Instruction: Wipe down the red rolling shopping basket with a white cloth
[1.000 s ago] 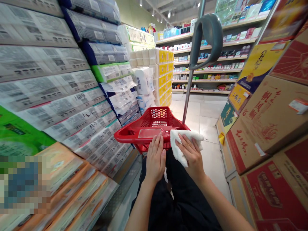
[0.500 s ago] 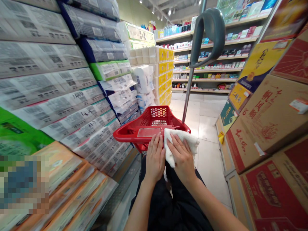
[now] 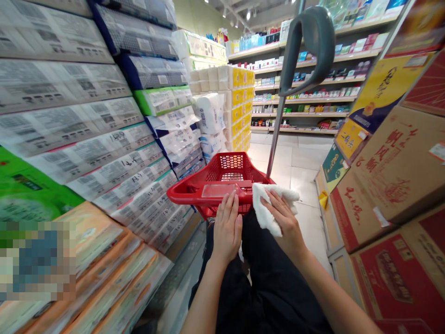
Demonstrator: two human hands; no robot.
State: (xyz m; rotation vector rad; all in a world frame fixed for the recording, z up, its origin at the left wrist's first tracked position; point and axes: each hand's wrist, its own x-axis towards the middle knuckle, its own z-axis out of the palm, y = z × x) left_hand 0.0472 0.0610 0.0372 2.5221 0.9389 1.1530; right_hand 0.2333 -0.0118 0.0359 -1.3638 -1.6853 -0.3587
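Note:
A red plastic shopping basket (image 3: 222, 172) stands on the floor in front of me, with a grey pull handle (image 3: 306, 51) rising on a metal rod at its right. My left hand (image 3: 226, 228) lies flat with straight fingers on the basket's near rim. My right hand (image 3: 285, 221) presses a white cloth (image 3: 267, 208) against the near right corner of the rim, fingers spread on top of the cloth. My dark trousers fill the view below both hands.
Stacked packs of tissue and paper (image 3: 104, 139) wall the left side. Cardboard cartons (image 3: 392, 176) line the right. A tiled aisle floor (image 3: 295, 162) runs ahead to stocked shelves (image 3: 306, 93) at the back.
My right hand slid the cloth left along the rim toward my left hand, then back right to the corner. The left hand stayed on the rim.

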